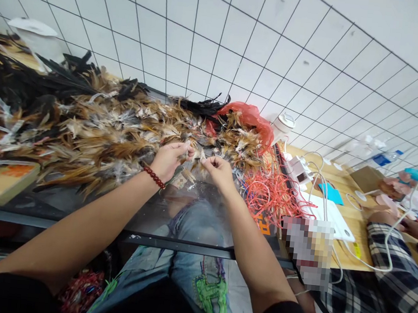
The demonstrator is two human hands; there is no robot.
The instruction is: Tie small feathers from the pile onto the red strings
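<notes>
My left hand (pixel 171 158), with a red bead bracelet (pixel 154 177) at the wrist, is closed in a pinch on a small pale feather. My right hand (pixel 219 170) faces it a short gap away, thumb and forefinger pinched on another whitish feather bit (pixel 203 156). Fine detail at the fingertips is too small to make out. Both hands are above the near edge of a long heap of brown and cream feathers (pixel 122 130). Below them, a few pale feather scraps (pixel 186 176) lie on the dark glossy tabletop (pixel 143 214).
Tangled red-orange string (pixel 272 193) lies right of my hands, near a red plastic bag (pixel 250 115) and a white lidded tub (pixel 284 127). At left are black feathers (pixel 79 78) and a yellowish box (pixel 4 185). White cables and a person in a plaid sleeve (pixel 399 266) are at right.
</notes>
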